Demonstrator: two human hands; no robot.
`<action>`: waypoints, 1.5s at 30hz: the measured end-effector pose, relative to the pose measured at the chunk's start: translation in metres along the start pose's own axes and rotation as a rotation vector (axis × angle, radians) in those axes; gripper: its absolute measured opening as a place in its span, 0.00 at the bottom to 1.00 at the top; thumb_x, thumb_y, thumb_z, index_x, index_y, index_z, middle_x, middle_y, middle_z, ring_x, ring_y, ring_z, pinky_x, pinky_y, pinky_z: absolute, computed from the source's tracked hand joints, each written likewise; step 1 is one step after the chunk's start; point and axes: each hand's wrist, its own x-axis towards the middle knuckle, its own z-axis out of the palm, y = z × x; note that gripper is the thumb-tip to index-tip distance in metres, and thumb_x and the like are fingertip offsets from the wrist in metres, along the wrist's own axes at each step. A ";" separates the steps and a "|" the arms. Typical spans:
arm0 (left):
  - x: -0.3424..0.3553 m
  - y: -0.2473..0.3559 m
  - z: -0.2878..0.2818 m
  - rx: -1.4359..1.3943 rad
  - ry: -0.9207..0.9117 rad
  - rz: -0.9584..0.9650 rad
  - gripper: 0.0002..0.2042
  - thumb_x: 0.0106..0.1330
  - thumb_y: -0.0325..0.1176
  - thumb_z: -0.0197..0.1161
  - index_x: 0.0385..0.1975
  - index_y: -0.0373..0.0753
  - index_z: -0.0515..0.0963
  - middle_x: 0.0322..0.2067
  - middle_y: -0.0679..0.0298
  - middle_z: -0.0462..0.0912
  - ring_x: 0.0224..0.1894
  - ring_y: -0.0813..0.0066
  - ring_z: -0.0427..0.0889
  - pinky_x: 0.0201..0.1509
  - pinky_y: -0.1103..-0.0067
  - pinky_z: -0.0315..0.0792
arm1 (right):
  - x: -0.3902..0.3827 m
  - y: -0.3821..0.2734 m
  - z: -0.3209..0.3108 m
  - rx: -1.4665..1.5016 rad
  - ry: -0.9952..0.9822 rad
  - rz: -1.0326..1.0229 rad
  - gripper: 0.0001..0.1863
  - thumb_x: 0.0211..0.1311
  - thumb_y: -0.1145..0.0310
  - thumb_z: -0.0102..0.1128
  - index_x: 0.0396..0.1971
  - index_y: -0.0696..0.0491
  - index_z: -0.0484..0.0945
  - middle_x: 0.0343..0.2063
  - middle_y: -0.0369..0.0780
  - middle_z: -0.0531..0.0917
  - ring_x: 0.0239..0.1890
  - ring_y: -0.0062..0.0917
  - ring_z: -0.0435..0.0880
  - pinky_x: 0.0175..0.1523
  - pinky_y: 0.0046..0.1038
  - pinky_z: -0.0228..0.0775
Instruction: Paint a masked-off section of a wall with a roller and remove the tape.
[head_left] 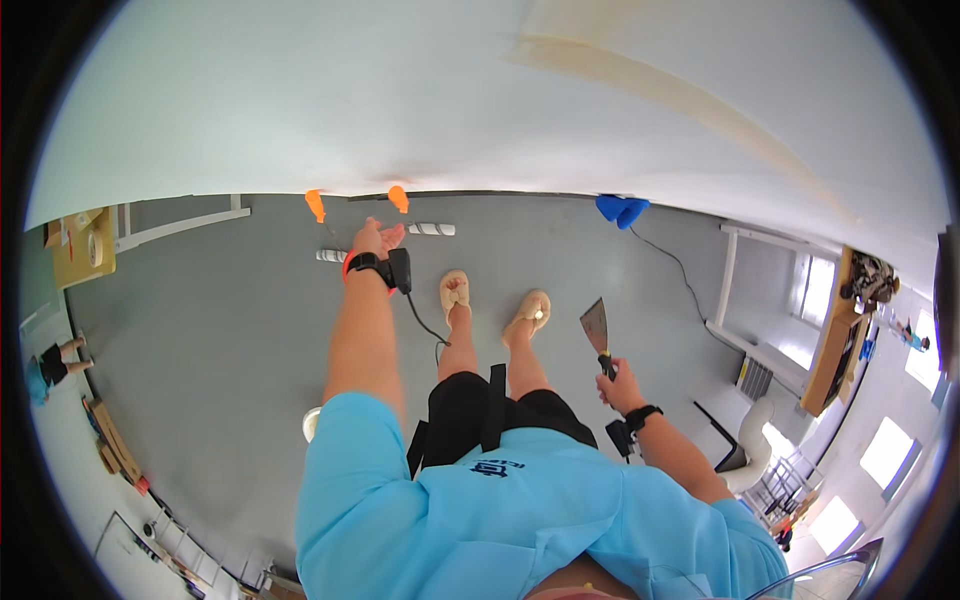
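Observation:
My left hand (pixel 374 239) reaches forward toward the base of the white wall (pixel 400 100), fingers apart and holding nothing; a black wrist device with a cable sits on that wrist. Just beyond it on the grey floor lie two rolled grey-white pieces (pixel 431 229) and two orange objects (pixel 398 198) against the wall. My right hand (pixel 619 384) is closed around the dark handle of a putty knife (pixel 596 330), its wide metal blade pointing up and away. My two sandalled feet (pixel 495 305) stand between the hands.
A blue object (pixel 621 210) with a cable lies at the wall base on the right. A white table frame (pixel 735 300) and a wooden desk (pixel 835 345) stand at right. A yellowish box (pixel 85 245) sits far left, another person (pixel 55 362) crouches at the left edge.

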 end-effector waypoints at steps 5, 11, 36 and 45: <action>-0.028 -0.017 -0.047 0.383 -0.098 -0.014 0.16 0.64 0.37 0.43 0.48 0.36 0.62 0.33 0.56 0.73 0.35 0.63 0.78 0.33 0.72 0.75 | 0.027 -0.004 0.002 -0.011 0.022 -0.173 0.22 0.46 0.71 0.51 0.44 0.59 0.65 0.19 0.40 0.75 0.17 0.22 0.75 0.23 0.24 0.68; -0.127 -0.099 -0.088 1.798 -0.699 0.971 0.11 0.56 0.33 0.49 0.37 0.36 0.70 0.36 0.51 0.74 0.40 0.53 0.73 0.47 0.65 0.65 | 0.087 -0.021 0.007 -0.311 0.029 -0.380 0.19 0.45 0.69 0.53 0.41 0.55 0.71 0.26 0.47 0.76 0.31 0.36 0.76 0.36 0.32 0.68; -0.187 -0.238 -0.163 0.935 -0.732 -0.119 0.09 0.59 0.34 0.52 0.35 0.38 0.70 0.20 0.59 0.75 0.21 0.66 0.73 0.26 0.76 0.66 | 0.426 -0.183 0.282 -0.687 -0.056 -0.689 0.19 0.53 0.78 0.46 0.47 0.50 0.66 0.47 0.45 0.66 0.47 0.41 0.69 0.51 0.35 0.64; -0.170 -0.243 -0.144 1.024 -0.750 0.108 0.09 0.58 0.35 0.52 0.32 0.38 0.71 0.26 0.57 0.77 0.29 0.61 0.77 0.33 0.74 0.69 | 0.368 -0.153 0.206 -0.872 -0.056 -0.837 0.22 0.51 0.77 0.41 0.50 0.55 0.62 0.49 0.50 0.67 0.54 0.40 0.63 0.57 0.34 0.56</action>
